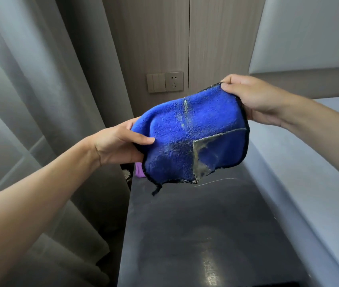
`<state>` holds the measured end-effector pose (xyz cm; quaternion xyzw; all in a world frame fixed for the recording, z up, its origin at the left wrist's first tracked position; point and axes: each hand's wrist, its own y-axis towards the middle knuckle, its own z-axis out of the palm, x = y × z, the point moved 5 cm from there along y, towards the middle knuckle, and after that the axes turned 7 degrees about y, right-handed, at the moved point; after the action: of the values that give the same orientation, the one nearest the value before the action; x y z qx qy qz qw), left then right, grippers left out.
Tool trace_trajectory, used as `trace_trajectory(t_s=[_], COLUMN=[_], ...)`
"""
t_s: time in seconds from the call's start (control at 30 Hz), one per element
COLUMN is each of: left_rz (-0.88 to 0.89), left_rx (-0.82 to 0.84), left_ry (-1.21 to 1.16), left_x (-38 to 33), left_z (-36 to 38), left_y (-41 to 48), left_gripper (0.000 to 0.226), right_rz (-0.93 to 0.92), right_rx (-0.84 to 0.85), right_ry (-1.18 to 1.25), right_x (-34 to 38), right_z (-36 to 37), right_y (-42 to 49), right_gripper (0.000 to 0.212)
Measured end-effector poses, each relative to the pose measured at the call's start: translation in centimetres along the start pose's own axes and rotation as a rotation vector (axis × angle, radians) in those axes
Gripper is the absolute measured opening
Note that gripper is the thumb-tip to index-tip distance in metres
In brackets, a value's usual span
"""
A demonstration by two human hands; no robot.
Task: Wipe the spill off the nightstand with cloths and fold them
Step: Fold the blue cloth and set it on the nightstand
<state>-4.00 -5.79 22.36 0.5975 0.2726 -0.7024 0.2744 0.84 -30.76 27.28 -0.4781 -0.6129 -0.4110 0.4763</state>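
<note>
A blue fleece cloth (193, 137) with black edging hangs in the air above the dark nightstand top (195, 228). The cloth carries pale grey-green stains, and its lower right corner is turned over. My left hand (118, 143) pinches its left edge, thumb on the front. My right hand (253, 98) grips its upper right corner. Pale smears of spill (210, 270) show on the nightstand near its front, and a thin curved streak lies under the cloth. A purple cloth (139, 170) peeks out behind the blue one at the nightstand's back left.
Grey curtains (40, 100) hang on the left. A bed with a pale sheet (301, 183) runs along the right side of the nightstand. A wall socket and switch plate (165, 82) sit on the wood panel behind. A small round object (126, 175) lies at the nightstand's back left edge.
</note>
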Motion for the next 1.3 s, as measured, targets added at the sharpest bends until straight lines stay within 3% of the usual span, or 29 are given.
trace_trajectory(t_s=[0.1,0.17,0.27,0.3,0.4,0.43,0.53,0.6,0.67,0.73,0.83,1.0,1.07,1.17,1.3], left_rz=[0.051,0.097,0.17,0.195,0.226,0.206,0.013,-0.084,-0.093,-0.072,-0.064,-0.205,-0.25,-0.291,-0.271], left_rx=[-0.073,-0.143,-0.227,-0.229,-0.248,-0.27,-0.442,-0.505,-0.508,-0.474,-0.525,-0.651,-0.602,-0.472,-0.544], left_ry=[-0.03,-0.049,-0.082,-0.081,-0.083,-0.09,-0.064,-0.038,-0.012,0.021,-0.031,-0.133,-0.187,-0.078,0.132], left_x=[-0.3,-0.8,-1.9,-2.3,-3.1,-3.2,-2.6,-2.0,-1.7,-1.5,-1.3,0.0,0.0,0.2,0.5], left_z=[-0.8,-1.5,-2.3,-2.3,-2.2,-2.3,-3.6,-4.0,-4.1,-4.1,-4.3,-4.5,-4.2,-3.8,-5.0], left_y=[-0.1,-0.1,-0.2,-0.2,0.2,0.6,1.6,2.1,2.4,2.5,2.7,3.0,3.0,3.0,3.4], left_gripper=[0.048,0.042,0.037,0.037,0.032,0.031,0.021,0.02,0.027,0.035,0.032,0.023,0.024,0.032,0.042], right_rz=[0.142,0.36,0.573,0.586,0.487,0.466,0.525,0.538,0.496,0.411,0.353,0.533,0.607,0.611,0.7], right_rx=[-0.043,0.018,0.134,0.164,0.194,0.175,0.05,-0.058,-0.141,-0.177,-0.191,-0.221,-0.179,-0.12,-0.065], right_ry=[0.258,0.444,0.531,0.569,0.714,0.749,0.719,0.574,0.367,0.201,0.251,0.435,0.498,0.536,0.397], right_x=[-1.0,-1.9,-2.9,-3.0,-3.0,-3.1,-3.4,-3.9,-4.2,-4.4,-4.7,-7.5,-8.0,-8.1,-9.1], right_z=[-0.3,-0.3,-0.6,-0.6,-1.0,-1.3,-1.4,-1.6,-1.4,-1.2,-0.7,0.0,0.1,-0.1,-0.3], right_y=[0.6,0.5,0.1,0.0,0.6,1.0,1.5,1.7,1.6,1.7,1.7,1.6,1.4,1.6,1.1], right_gripper=[0.024,0.031,0.028,0.033,0.082,0.085,0.079,0.056,0.027,0.012,0.015,0.018,0.01,0.014,0.016])
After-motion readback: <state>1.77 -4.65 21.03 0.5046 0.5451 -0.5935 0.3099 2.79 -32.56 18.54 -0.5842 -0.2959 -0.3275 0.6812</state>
